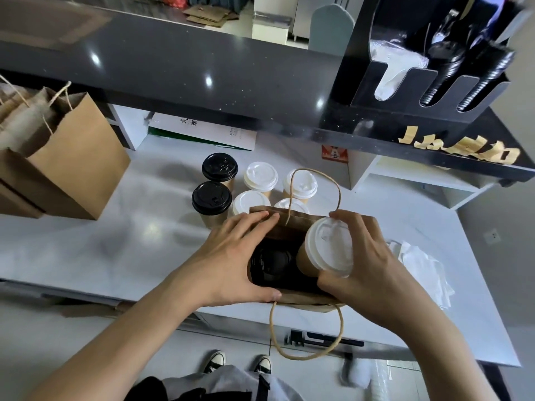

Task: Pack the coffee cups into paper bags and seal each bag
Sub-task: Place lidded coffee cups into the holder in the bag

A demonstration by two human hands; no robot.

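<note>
An open brown paper bag stands at the near edge of the white counter. Inside its left half sits a black-lidded cup. My right hand grips a white-lidded cup, tilted, partly inside the bag's right half. My left hand spreads the bag's left rim, thumb on the near edge and fingers on the far edge. Behind the bag stand two black-lidded cups and several white-lidded cups.
Brown paper bags stand at the left of the counter. Crumpled white paper lies to the right. A dark raised shelf with a black lid dispenser overhangs the back. The bag's twine handles hang over the counter edge.
</note>
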